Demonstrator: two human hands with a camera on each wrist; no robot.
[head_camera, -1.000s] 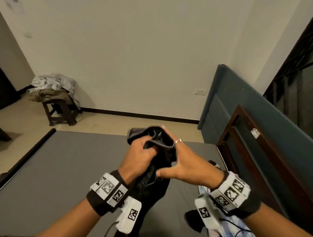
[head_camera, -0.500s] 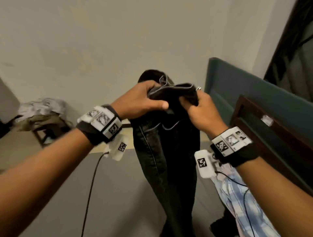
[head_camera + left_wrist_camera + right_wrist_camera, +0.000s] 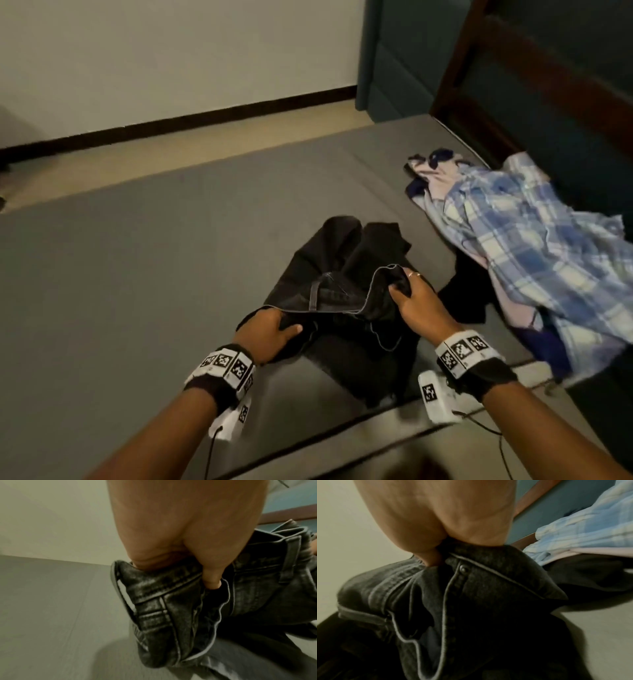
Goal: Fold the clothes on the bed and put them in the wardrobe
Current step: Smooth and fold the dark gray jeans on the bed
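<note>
Head view: plaid shirt heap just beside black jeans.

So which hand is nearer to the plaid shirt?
Right. The right hand grips the jeans waistband on the side toward the plaid shirt; the left hand grips the waistband's far side.

Two hands, left and right. One pair of black jeans, one blue checked shirt, one bed, two wrist bands.
</note>
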